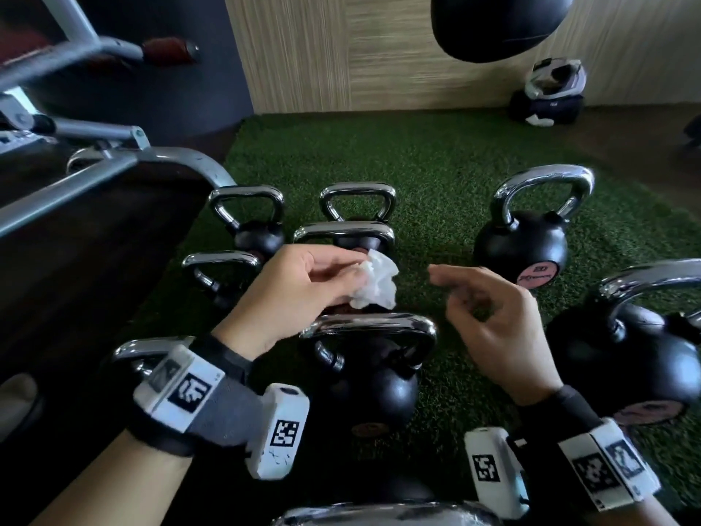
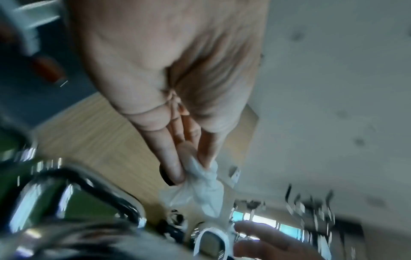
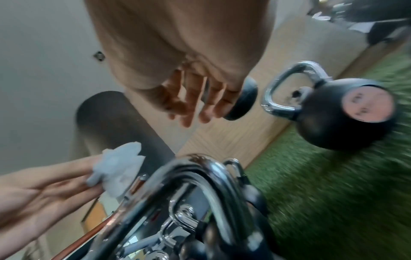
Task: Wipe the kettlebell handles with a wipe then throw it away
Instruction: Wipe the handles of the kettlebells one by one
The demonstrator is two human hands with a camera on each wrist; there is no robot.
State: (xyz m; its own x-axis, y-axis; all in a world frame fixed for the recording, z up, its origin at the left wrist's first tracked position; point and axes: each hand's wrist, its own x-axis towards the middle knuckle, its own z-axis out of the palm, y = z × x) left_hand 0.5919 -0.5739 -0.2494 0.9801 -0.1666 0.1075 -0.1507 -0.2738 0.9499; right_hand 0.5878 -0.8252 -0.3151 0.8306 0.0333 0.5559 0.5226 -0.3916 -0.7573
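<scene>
I see the left hand [image 1: 299, 286] pinching a crumpled white wipe [image 1: 375, 284] btwn thumb & fingertips, held just above the chrome handle [image 1: 370, 323] of the nearest kettlebell [image 1: 373, 389], not touching it. Right hand [image 1: 497, 320] hovers beside the wipe, fingers loosely curled, holding nothing. More kettlebells stand around on green turf [image 1: 436, 176], incl. one w/ a pink label [image 1: 521, 244] to the right.

The left hand [image 1: 288, 286] pinches a crumpled white paper wipe [image 1: 375, 280] above a black kettlebell with a chrome handle [image 1: 370, 351] standing on green artificial turf [image 1: 436, 172]. The right hand [image 1: 497, 317] hovers just beside the wipe, fingers loosely curled, holding nothing.
</scene>
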